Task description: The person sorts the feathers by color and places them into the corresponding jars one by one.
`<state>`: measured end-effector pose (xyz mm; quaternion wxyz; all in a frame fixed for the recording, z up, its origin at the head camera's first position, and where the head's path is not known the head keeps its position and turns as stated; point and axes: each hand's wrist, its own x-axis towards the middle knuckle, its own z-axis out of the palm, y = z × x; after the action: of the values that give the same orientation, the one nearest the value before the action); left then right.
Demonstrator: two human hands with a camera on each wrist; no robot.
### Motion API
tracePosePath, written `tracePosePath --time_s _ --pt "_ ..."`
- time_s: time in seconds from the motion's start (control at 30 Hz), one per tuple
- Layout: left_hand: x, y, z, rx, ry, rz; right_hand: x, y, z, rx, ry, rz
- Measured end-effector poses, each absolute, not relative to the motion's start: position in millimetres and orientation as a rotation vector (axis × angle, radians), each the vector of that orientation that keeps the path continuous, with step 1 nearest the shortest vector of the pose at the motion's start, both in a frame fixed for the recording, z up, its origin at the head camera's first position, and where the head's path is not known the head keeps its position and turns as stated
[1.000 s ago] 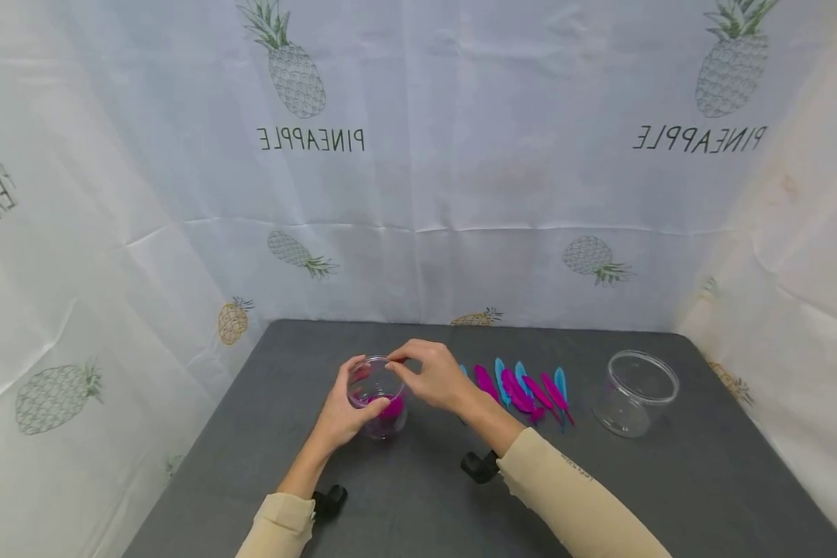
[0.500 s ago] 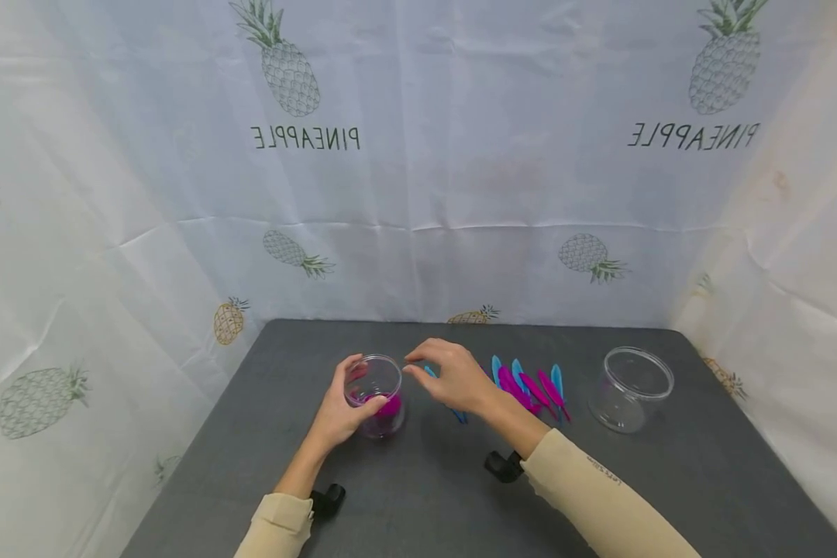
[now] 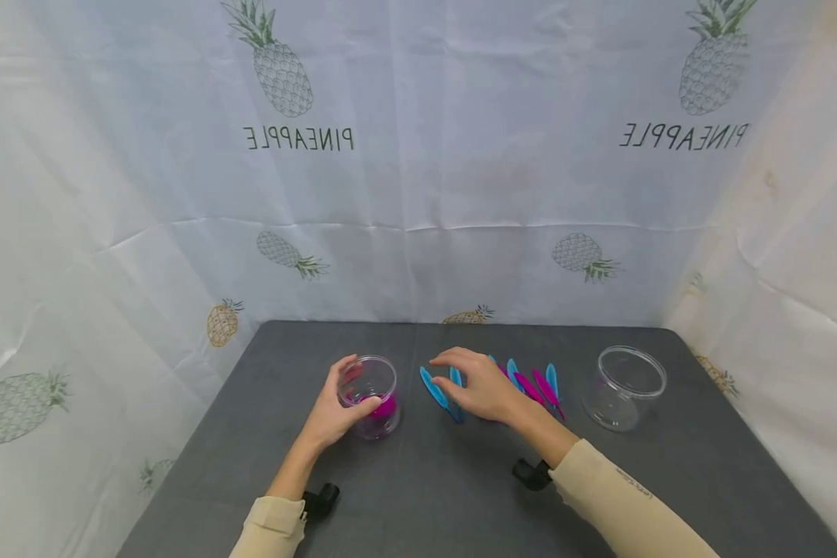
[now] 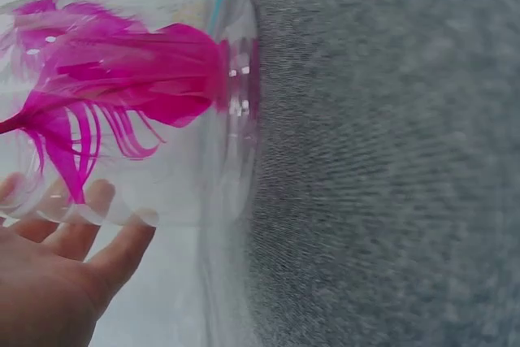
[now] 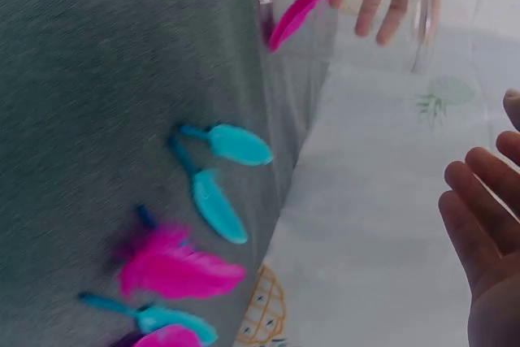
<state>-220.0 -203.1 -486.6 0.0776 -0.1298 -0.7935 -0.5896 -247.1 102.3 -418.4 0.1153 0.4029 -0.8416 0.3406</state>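
My left hand holds a clear plastic jar around its side, thumb in front and fingers behind. Magenta feathers show through the jar wall in the left wrist view, with one quill at the mouth end. My right hand hovers over the feathers on the table, its fingers relaxed and nothing between them. Two blue feathers lie between this hand and the jar. More magenta feathers and blue feathers lie in a row to the right, partly hidden by the right hand.
A second clear jar stands upright at the right of the dark grey table. White curtains with pineapple prints hang behind the table and at both sides.
My right hand has moved from the jar's rim to the right, over the feathers, uncovering two blue feathers. The left hand keeps its grip on the jar.
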Motion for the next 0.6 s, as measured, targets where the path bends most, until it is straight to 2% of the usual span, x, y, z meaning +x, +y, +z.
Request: tracePosePath --time_s 0.6 --pt "-219.9 -203.5 -486.7 -0.459 -2.342 -1.771 -240.8 146.9 -447.1 1.054 -2.67 0.875"
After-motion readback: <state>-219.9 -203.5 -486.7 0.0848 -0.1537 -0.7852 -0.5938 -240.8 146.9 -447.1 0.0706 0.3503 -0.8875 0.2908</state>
